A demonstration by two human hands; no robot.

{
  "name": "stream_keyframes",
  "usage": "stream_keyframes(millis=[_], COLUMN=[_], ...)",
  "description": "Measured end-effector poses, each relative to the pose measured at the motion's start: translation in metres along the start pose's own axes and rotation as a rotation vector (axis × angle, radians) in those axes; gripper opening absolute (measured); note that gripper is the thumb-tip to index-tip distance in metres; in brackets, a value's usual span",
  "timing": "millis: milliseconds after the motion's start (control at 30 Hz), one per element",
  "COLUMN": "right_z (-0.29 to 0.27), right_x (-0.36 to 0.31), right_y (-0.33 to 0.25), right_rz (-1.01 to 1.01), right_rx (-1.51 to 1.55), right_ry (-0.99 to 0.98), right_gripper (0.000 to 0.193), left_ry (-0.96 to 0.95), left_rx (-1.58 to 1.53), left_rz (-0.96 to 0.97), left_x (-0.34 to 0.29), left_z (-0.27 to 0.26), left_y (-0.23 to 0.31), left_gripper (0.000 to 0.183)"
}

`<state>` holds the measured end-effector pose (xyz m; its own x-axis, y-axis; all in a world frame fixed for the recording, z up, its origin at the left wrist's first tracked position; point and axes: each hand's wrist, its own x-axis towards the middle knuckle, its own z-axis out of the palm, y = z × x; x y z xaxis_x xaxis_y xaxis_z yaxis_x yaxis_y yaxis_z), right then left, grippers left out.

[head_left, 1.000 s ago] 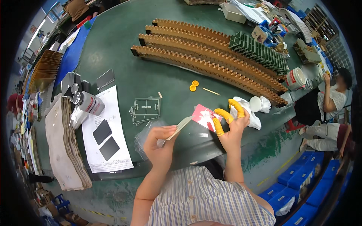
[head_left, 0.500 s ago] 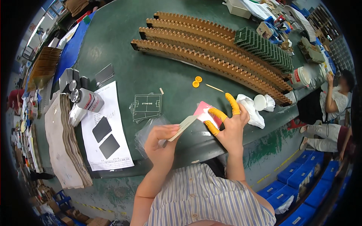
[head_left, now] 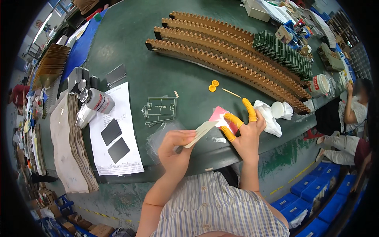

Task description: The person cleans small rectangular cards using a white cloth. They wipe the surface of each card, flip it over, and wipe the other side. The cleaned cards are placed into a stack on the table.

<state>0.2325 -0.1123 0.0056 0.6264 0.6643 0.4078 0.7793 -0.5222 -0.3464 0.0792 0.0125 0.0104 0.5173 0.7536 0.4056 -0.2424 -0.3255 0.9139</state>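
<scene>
My left hand [head_left: 173, 148] is closed on a thin pale card-like plate [head_left: 201, 133], pinched between thumb and fingers and tilted toward the right. Yellow finger cots [head_left: 248, 110] cover three fingertips of my right hand [head_left: 248, 138]. Those fingers are spread apart beside the plate's far end, over a pink and white sheet [head_left: 218, 114]; whether they touch it I cannot tell. Left of my hands lie a few dark green plates [head_left: 161, 107] with white line markings, and clear plastic film [head_left: 155, 140]. A thin wooden stick [head_left: 231, 93] and rolled yellow finger cots [head_left: 213, 85] lie farther off.
Long notched wooden racks [head_left: 221, 59] cross the far table, one area holding several green plates [head_left: 282, 53]. White cloth [head_left: 268, 125] lies at right. A bottle [head_left: 98, 100] stands near a paper sheet [head_left: 134, 158] bearing two dark plates. Another person [head_left: 355, 106] sits at far right.
The whole view has shifted slightly, so the table things appear farther right. Both hands keep nearly the same pose, and the plate stays in my left hand.
</scene>
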Motion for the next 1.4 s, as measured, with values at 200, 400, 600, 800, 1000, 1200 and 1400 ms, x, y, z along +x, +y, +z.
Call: stream_keyframes(millis=[200, 400, 600, 800, 1000, 1200, 1400], right_z=[-0.001, -0.004, 0.007, 0.005, 0.000, 0.008, 0.010], right_x=[-0.007, -0.026, -0.026, -0.023, -0.016, -0.021, -0.025], right_y=[-0.002, -0.030, -0.043, -0.048, -0.049, -0.051, -0.050], right_rz=[0.005, -0.214, -0.265, -0.256, -0.329, -0.258, -0.210], right_rx=[0.172, 0.400, 0.457, 0.451, 0.403, 0.510, 0.564], right_ry=[0.183, 0.356, 0.251, 0.214, 0.148, 0.180, 0.157], right_gripper=[0.029, 0.027, 0.030, 0.032, 0.068, 0.037, 0.035], left_ry=[-0.013, -0.039, -0.056, -0.076, -0.082, -0.084, -0.087], left_rx=[0.034, 0.088, 0.110, 0.107, 0.106, 0.101, 0.111], left_rz=[0.027, 0.044, 0.050, 0.063, 0.054, 0.056, 0.059], left_x=[0.000, 0.000, 0.001, 0.001, 0.001, 0.001, 0.002], left_z=[0.000, 0.000, -0.001, -0.001, -0.001, -0.001, -0.001], left_y=[0.001, -0.002, 0.000, 0.000, 0.001, 0.000, 0.001], left_gripper=[0.019, 0.019, 0.019, 0.017, 0.018, 0.020, 0.019])
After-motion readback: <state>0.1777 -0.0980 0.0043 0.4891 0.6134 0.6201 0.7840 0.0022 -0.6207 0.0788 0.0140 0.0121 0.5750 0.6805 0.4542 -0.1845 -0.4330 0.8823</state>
